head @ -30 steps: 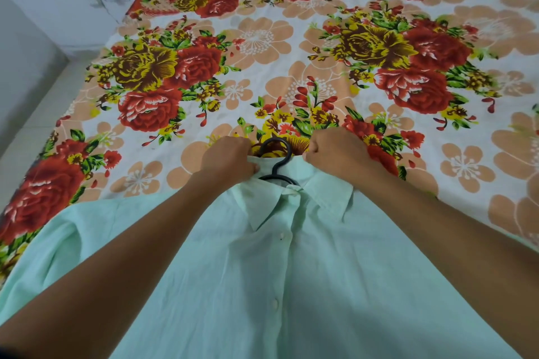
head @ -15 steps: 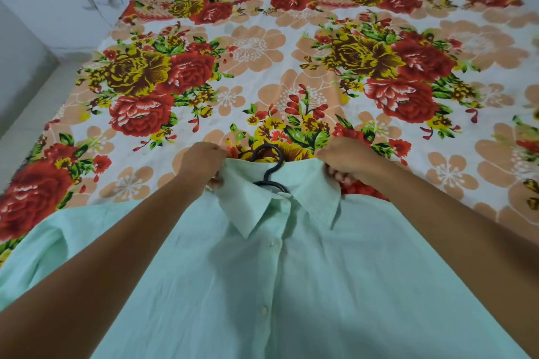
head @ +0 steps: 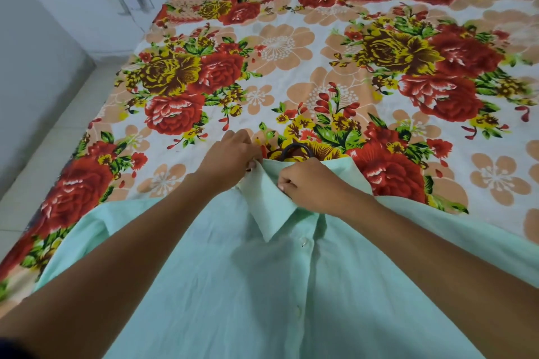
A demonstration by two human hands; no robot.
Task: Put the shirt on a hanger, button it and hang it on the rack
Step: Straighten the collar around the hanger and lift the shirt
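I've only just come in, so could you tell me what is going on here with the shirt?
A person is fitting a mint-green shirt onto a black hanger on a bed with a floral bedsheet. Both hands work at the collar: the left hand pinches its left edge, the right hand grips the fabric near the neck. Only the hanger's hook shows above the collar. The shirt lies flat; at least two buttons show down the front.

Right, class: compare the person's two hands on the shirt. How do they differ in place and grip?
The left hand pinches the collar's outer edge, out over the bedsheet; the right hand grips nearer the collar's middle, on the shirt, just below the hanger hook. Both grip the collar with curled fingers.
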